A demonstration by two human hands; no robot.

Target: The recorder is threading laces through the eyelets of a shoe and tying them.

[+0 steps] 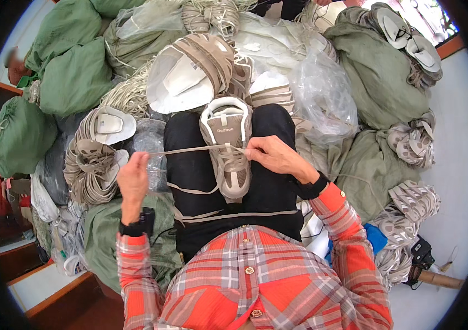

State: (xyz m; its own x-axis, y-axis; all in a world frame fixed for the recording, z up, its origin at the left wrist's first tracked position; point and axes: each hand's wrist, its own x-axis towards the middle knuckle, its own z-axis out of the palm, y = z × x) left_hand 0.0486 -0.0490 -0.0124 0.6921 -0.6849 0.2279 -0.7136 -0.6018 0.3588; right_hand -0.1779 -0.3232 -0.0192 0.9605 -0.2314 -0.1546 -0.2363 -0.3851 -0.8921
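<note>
A taupe shoe upper (226,131) with a white lining rests between my thighs, its toe pointing toward me. A flat beige shoelace (184,150) runs taut from the shoe's eyelets out to the left. My left hand (133,175) is closed on the lace, beside my left knee. At the shoe's right edge, my right hand (275,155) pinches the lace close to the eyelets. Lower on the shoe the lacing is threaded across the tongue. More loose laces (239,216) lie across my black trousers.
Stacked shoe uppers (93,159) sit at the left, with another stack (203,63) beyond my knees. A bundle of laces (128,91) lies between them. Green sacks (77,77) fill the far left; grey-green sacks (379,82) and a clear plastic bag (322,91) are at right.
</note>
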